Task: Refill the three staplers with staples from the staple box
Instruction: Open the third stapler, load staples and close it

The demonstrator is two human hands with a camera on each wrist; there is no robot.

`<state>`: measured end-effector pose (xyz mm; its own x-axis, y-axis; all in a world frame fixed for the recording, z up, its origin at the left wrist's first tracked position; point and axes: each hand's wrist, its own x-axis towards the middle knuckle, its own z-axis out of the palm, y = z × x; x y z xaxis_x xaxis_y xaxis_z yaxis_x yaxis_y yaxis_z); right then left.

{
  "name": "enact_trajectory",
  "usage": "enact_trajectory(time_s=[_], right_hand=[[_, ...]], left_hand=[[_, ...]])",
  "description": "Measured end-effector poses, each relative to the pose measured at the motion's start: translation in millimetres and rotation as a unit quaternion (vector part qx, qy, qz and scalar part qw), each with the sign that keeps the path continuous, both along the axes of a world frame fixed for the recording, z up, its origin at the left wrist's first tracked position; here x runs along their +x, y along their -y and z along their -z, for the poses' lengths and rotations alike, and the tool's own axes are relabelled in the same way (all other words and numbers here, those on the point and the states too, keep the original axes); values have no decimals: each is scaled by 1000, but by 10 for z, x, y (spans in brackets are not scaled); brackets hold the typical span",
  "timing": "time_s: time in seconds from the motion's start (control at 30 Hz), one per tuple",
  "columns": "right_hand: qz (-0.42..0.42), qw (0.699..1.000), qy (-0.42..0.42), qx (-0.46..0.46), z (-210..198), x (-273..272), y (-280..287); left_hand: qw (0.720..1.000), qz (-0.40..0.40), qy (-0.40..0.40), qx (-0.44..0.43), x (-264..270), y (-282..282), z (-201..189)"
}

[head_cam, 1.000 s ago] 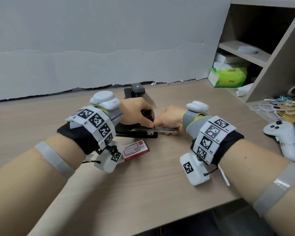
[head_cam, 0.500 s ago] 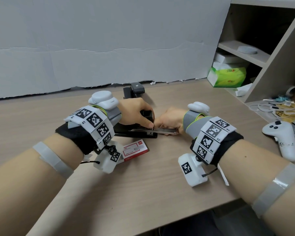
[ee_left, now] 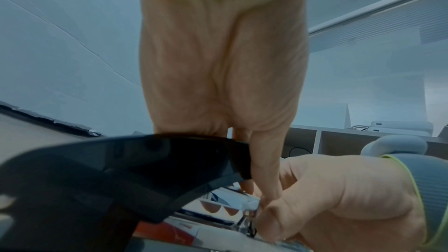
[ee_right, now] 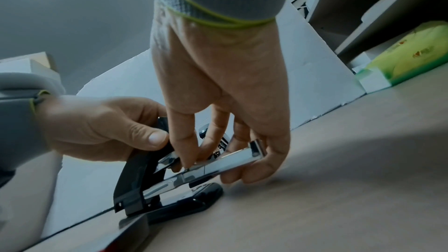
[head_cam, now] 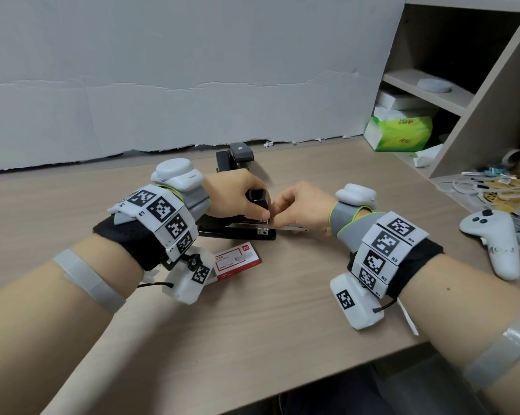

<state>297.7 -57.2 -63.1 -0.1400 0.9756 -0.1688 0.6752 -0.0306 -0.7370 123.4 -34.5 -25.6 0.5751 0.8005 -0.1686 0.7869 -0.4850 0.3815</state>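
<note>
A black stapler (head_cam: 240, 233) lies on the desk with its top cover raised and its metal staple tray (head_cam: 294, 227) sticking out to the right. My left hand (head_cam: 260, 209) grips the raised black cover (ee_left: 145, 160). My right hand (head_cam: 278, 211) meets it at the tray (ee_right: 230, 160): thumb and forefinger pinch the tray's top, and the other fingers curl under its end. Whether staples are in the tray is hidden. The red and white staple box (head_cam: 236, 260) lies shut just in front of the stapler, by my left wrist. Two more staplers (head_cam: 239, 154) stand behind, near the wall.
A white game controller (head_cam: 492, 235) and a tangle of cables (head_cam: 486, 187) lie at the right. A green tissue pack (head_cam: 399, 133) sits under the shelf unit (head_cam: 462, 94). A grey-white board (head_cam: 177, 70) backs the desk. The desk's front edge (head_cam: 252, 396) runs close below my forearms.
Both hands have stayed on the stapler. Only the right fingers have shifted slightly at the tray.
</note>
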Motion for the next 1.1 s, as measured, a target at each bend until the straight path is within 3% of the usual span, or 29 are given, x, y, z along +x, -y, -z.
enact_trajectory(time_s=[0.37, 0.73, 0.97, 1.1], right_hand=[[-62, 985, 141, 72, -12, 11, 9], [-87, 981, 147, 96, -68, 36, 35], [-128, 962, 205, 126, -78, 22, 86], [-110, 967, 192, 123, -61, 33, 82]], left_hand=[[996, -9, 16, 84, 35, 20, 155], [998, 0, 2, 70, 18, -30, 146], [998, -2, 5, 64, 14, -35, 153], [998, -5, 3, 63, 18, -45, 145]])
